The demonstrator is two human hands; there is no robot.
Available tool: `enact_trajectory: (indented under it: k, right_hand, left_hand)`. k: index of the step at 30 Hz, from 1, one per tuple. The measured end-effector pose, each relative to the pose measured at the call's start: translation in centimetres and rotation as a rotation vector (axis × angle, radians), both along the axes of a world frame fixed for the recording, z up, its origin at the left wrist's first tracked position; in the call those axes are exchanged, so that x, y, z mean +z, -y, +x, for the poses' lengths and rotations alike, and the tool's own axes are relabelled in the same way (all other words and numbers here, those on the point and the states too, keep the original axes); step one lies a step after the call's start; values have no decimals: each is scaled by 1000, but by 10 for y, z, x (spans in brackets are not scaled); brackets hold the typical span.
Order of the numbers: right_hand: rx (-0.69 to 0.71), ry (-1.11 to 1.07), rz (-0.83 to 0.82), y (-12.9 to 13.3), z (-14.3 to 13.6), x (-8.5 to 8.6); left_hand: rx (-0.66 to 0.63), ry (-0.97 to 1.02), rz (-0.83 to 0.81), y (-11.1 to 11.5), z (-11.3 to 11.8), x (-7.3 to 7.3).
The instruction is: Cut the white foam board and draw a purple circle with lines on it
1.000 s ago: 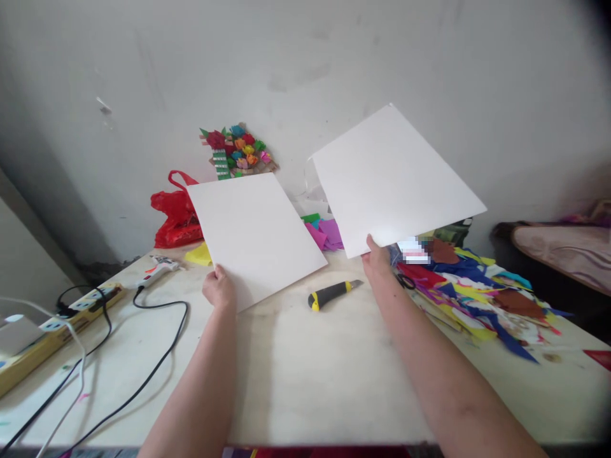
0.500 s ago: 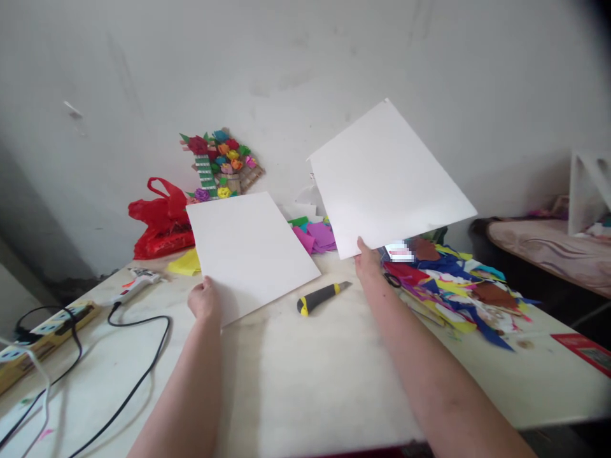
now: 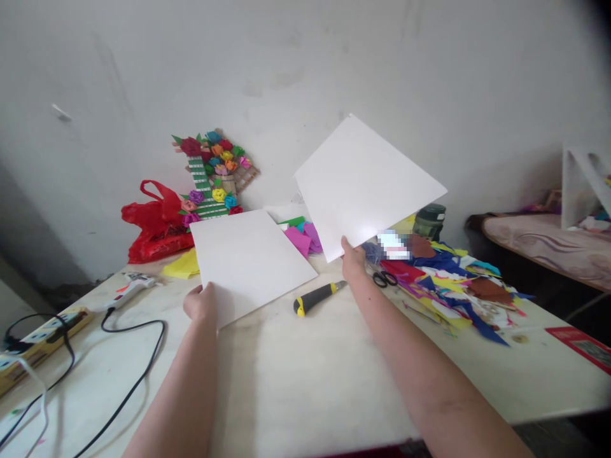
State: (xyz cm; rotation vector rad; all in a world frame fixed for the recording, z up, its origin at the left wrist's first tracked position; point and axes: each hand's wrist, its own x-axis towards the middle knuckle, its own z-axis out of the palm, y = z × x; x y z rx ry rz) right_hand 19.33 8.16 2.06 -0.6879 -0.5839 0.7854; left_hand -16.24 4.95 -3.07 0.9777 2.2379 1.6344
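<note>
My left hand point(image 3: 199, 301) is closed on the near left edge of a white square board point(image 3: 252, 264), thumb on top and fingers hidden beneath. That board is tilted low over the table, its lower corner close to the surface. My right hand point(image 3: 354, 260) pinches the lower corner of a second white board point(image 3: 367, 184), which is held up higher, its face turned towards me. Between the two hands a black and yellow utility knife point(image 3: 317, 298) lies on the table with its blade end pointing right.
Left on the table point(image 3: 296, 381) are a power strip point(image 3: 45, 343), a glue gun point(image 3: 128, 291) and black cable. A red plastic bag point(image 3: 160, 222) and paper flowers point(image 3: 217, 168) stand behind. Rightward lie scissors point(image 3: 384, 278), coloured scraps point(image 3: 458, 280) and a dark jar point(image 3: 429, 221).
The right board has moved left and tipped back, uncovering the jar and scissors. The left board has sunk and flattened slightly. Both hands keep their grip.
</note>
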Motion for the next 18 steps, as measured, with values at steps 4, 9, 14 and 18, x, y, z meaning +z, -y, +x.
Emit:
enact_trajectory:
  k: [4,9,14,18]
  right_hand:
    - [-11,-22,2,-5,0,-5]
    - [-16,-33,-18,-7,4,-11]
    - [44,-63,-90,-3,2,-15]
    - [88,-56,-137,-4,1,-23]
  left_hand:
    - [102,334,115,5,6,8]
    - [25,478,365,10,8,14]
    - [0,510,430,9,9,12]
    - [3,507,387,9,13,14]
